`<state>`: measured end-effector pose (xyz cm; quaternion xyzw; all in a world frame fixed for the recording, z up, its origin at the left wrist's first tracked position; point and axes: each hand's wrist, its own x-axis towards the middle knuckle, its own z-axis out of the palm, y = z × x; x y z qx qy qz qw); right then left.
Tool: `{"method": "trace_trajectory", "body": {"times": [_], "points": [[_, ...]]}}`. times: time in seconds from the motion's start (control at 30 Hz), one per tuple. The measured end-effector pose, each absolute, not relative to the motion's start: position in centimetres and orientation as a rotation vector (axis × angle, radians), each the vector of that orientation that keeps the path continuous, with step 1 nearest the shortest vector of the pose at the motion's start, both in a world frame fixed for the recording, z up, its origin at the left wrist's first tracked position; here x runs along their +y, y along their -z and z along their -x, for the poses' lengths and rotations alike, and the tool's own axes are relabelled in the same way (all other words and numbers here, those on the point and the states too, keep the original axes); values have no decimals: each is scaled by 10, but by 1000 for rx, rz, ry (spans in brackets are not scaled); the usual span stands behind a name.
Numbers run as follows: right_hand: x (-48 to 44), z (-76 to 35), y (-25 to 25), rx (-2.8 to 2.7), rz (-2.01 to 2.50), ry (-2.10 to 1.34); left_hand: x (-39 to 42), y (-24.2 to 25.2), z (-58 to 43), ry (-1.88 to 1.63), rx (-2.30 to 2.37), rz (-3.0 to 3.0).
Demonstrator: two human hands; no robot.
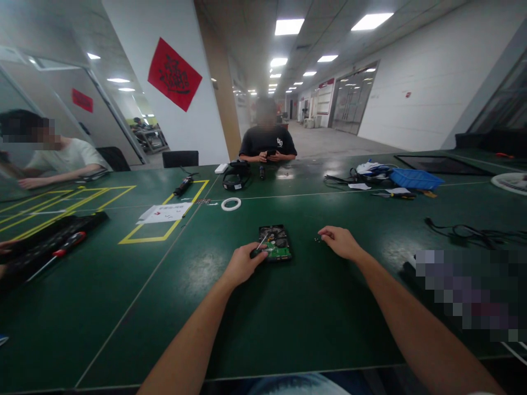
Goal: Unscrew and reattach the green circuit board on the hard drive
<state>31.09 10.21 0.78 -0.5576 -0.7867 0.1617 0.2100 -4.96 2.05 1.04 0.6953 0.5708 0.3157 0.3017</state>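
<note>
1. Two bare hands are at the green tabletop [288, 307], and a hard drive [281, 241] lies flat between them.
2. The left hand [242, 265] has its grip closed on a thin screwdriver [262, 241]. Its fingers also lie over the near left corner of the drive, maybe to help keep it still.
3. The right hand [340, 242] is by some tiny shiny bits [317, 240], likely screws, perhaps kept to the side so none get lost. Its fingertips look close, but I cannot tell if its grip pinches one.
4. The left fingers hide part of the drive. Far left is a white tape roll [231, 209]; far right, a blue basket [416, 180]; nearer right, black cables [457, 231].
</note>
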Motion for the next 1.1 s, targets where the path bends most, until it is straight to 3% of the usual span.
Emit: {"method": "trace_trajectory", "body": {"times": [0.33, 1.1], "points": [[104, -287, -2, -2264, 1576, -218, 19, -12, 48, -868, 1522, -1828], [107, -287, 0, -2234, 1643, -221, 22, -10, 52, -888, 1507, -1914]]}}
